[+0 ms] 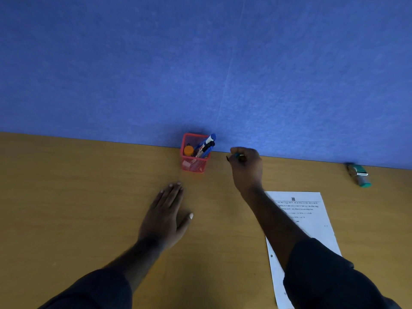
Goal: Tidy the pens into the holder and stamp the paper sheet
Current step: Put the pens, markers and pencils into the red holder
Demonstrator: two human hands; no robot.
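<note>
A red mesh pen holder (193,164) stands at the back of the wooden desk, against the blue partition. Several pens and markers (206,144) stick out of it, with an orange cap (188,150) among them. My right hand (246,168) is just right of the holder, fingers closed around a pen (234,156) whose teal body and dark tip show at the knuckles. Flat on the desk in front of the holder lies my left hand (168,214), fingers together, holding nothing. The printed paper sheet (312,217) lies to the right, partly under my right forearm. A green stamp (360,175) lies on its side at the far right.
The blue partition wall (200,63) rises straight behind the desk (78,197) and closes off the back. My dark sleeves cover the lower corners of the view.
</note>
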